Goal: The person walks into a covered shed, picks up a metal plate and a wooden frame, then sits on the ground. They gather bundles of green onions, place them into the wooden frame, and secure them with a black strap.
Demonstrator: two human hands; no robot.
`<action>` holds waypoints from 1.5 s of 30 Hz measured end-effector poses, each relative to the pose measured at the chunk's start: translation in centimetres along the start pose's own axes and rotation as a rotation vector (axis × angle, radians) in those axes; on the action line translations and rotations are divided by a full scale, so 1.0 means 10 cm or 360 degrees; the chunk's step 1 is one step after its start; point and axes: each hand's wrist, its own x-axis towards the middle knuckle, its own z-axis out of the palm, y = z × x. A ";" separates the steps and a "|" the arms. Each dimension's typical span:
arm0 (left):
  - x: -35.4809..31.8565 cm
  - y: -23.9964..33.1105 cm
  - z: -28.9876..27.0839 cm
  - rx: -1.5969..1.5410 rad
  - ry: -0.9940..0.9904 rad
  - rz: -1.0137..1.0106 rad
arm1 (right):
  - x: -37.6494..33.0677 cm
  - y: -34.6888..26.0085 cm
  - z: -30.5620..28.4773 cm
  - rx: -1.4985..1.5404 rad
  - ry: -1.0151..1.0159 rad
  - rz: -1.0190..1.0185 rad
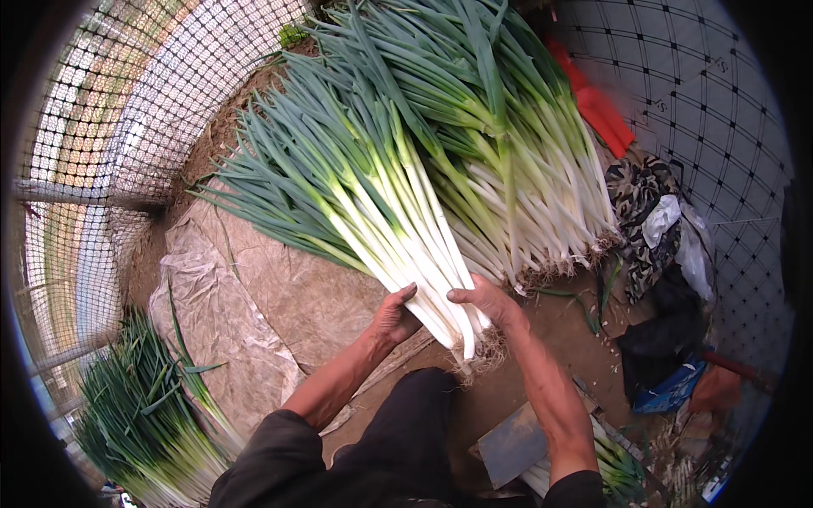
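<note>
A bundle of long green onions (406, 233) lies between my two hands, its white stalks and stringy roots toward me and its green leaves pointing away to the upper left. My left hand (396, 315) grips the stalks from the left side, thumb on top. From the right, my right hand (487, 300) closes around the same stalks just above the roots, its thumb across them. Beyond the bundle rests a large pile of green onions (542, 169), roots toward the right, partly covered by the held leaves.
A crumpled tan cloth (246, 279) covers the ground at left. More green onions (152, 415) stand lower left beside the mesh fence (93, 127). To the right are a camouflage cloth (648, 203), a red object (603, 118) and a blue container (669, 388). A grey board (512, 444) lies near my right forearm.
</note>
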 end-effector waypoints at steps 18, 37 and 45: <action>-1.65 -0.77 1.12 0.0258 0.0181 0.0029 | -2.32 -0.33 1.63 -0.0827 0.0705 -0.0282; -3.93 -3.55 2.64 0.1522 -0.1207 -0.0782 | -5.97 1.84 3.17 0.0047 0.1896 -0.1933; -3.90 -5.27 3.61 0.1774 -0.1938 -0.1422 | -6.91 2.07 2.71 0.0299 0.2663 -0.2333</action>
